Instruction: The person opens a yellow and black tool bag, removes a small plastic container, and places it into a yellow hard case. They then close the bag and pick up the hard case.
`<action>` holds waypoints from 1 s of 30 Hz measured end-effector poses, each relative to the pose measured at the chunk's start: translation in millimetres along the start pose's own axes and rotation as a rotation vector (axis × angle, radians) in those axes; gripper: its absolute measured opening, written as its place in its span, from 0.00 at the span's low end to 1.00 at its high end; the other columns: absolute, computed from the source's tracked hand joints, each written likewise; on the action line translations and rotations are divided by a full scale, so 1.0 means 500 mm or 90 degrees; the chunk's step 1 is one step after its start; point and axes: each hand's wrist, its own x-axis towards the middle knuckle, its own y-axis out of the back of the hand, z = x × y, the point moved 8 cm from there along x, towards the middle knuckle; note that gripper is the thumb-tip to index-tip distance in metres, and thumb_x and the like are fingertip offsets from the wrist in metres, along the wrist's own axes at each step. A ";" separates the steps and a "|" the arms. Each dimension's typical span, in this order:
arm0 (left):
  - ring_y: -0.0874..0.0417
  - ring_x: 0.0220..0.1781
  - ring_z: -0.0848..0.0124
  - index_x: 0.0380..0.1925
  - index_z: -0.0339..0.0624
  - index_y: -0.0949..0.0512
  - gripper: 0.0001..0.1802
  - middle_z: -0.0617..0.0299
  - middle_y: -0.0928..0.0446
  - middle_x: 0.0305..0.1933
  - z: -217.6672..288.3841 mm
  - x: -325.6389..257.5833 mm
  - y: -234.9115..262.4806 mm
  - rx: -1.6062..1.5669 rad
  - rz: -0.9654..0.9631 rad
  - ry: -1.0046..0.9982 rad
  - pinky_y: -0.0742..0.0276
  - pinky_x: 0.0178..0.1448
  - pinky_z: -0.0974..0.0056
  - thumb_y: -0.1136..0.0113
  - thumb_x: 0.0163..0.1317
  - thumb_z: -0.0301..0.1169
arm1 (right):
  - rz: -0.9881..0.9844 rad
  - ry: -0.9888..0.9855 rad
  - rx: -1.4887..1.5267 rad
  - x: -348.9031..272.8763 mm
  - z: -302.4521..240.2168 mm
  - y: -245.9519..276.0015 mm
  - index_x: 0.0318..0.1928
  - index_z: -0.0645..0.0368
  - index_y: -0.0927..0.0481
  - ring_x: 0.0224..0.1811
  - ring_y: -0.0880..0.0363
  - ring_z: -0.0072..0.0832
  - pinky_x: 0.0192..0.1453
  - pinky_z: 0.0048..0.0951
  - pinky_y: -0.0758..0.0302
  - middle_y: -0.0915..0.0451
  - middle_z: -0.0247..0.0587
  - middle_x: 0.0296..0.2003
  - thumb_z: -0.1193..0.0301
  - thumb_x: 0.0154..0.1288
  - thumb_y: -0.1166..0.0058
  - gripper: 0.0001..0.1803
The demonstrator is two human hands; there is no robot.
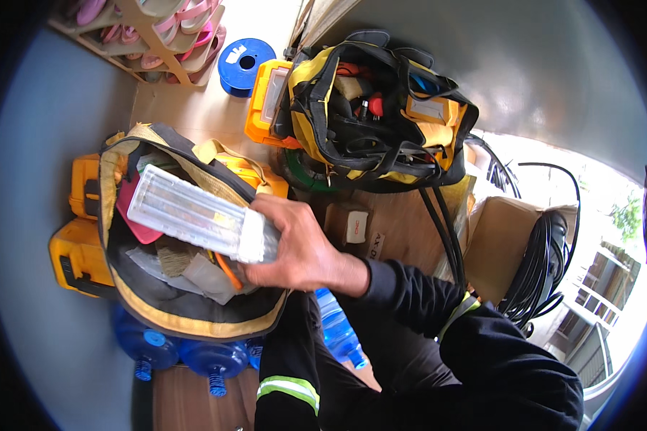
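My right hand [302, 241] is closed around one end of a long clear plastic case [187, 208] with ribbed sides. The case is tilted over the mouth of a black and tan tool bag [194, 329]. Inside that bag I see a pink-red item [142, 228], a brush-like bristled piece [174, 260], clear plastic packaging [210, 279] and a thin orange item [228, 271]. What the case contains is too blurred to name. My left sleeve [289, 359], with a reflective band, reaches up to the bag's near edge; the left hand itself is hidden.
A yellow and black tool bag [313, 133] full of tools stands at the far side. Yellow cases [79, 248] flank the left wall. Blue water bottles [212, 359] lie nearby. Beyond are a blue spool [246, 65], a shoe rack [154, 36] and, right, coiled black cable [535, 266].
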 end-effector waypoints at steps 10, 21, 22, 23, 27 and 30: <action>0.10 0.54 0.57 0.52 0.28 0.17 0.20 0.47 0.10 0.51 0.139 -0.362 0.196 0.027 -0.040 0.033 0.19 0.60 0.55 0.26 0.60 0.25 | -0.132 -0.107 -0.072 0.081 -0.012 0.014 0.50 0.74 0.14 0.44 0.07 0.43 0.52 0.42 0.15 0.11 0.63 0.39 0.61 0.46 0.24 0.34; 0.13 0.55 0.66 0.59 0.31 0.20 0.33 0.56 0.14 0.56 0.369 -0.874 0.591 -0.118 -0.066 0.173 0.16 0.61 0.59 0.15 0.55 0.26 | -0.159 -0.150 0.103 0.083 0.054 -0.009 0.56 0.72 0.15 0.44 0.10 0.35 0.52 0.37 0.15 0.09 0.54 0.41 0.59 0.50 0.22 0.37; 0.11 0.54 0.55 0.62 0.36 0.21 0.36 0.51 0.14 0.57 0.363 -0.915 0.650 0.045 0.016 0.265 0.17 0.64 0.48 0.17 0.52 0.26 | -0.159 -0.149 0.080 0.073 0.061 -0.011 0.60 0.70 0.16 0.45 0.10 0.34 0.54 0.36 0.15 0.09 0.54 0.42 0.60 0.50 0.21 0.38; 0.11 0.54 0.54 0.62 0.36 0.20 0.35 0.51 0.14 0.57 0.374 -0.937 0.699 0.148 0.059 0.310 0.17 0.63 0.48 0.18 0.53 0.26 | -0.161 -0.166 0.068 0.066 0.068 -0.016 0.59 0.68 0.15 0.46 0.09 0.36 0.54 0.37 0.15 0.09 0.55 0.43 0.59 0.50 0.21 0.38; 0.11 0.52 0.50 0.60 0.37 0.19 0.31 0.49 0.14 0.55 0.570 -0.925 0.738 0.473 0.005 0.029 0.18 0.62 0.45 0.21 0.55 0.26 | -0.137 -0.146 0.042 0.044 0.063 -0.034 0.54 0.65 0.11 0.46 0.08 0.42 0.54 0.41 0.14 0.08 0.55 0.44 0.56 0.50 0.22 0.33; 0.11 0.51 0.48 0.59 0.38 0.18 0.29 0.48 0.14 0.54 0.775 -0.909 0.637 0.588 -0.075 -0.357 0.19 0.61 0.43 0.23 0.56 0.27 | -0.124 -0.142 0.051 0.038 0.057 -0.039 0.45 0.64 0.11 0.46 0.09 0.50 0.54 0.46 0.15 0.09 0.58 0.40 0.54 0.47 0.23 0.30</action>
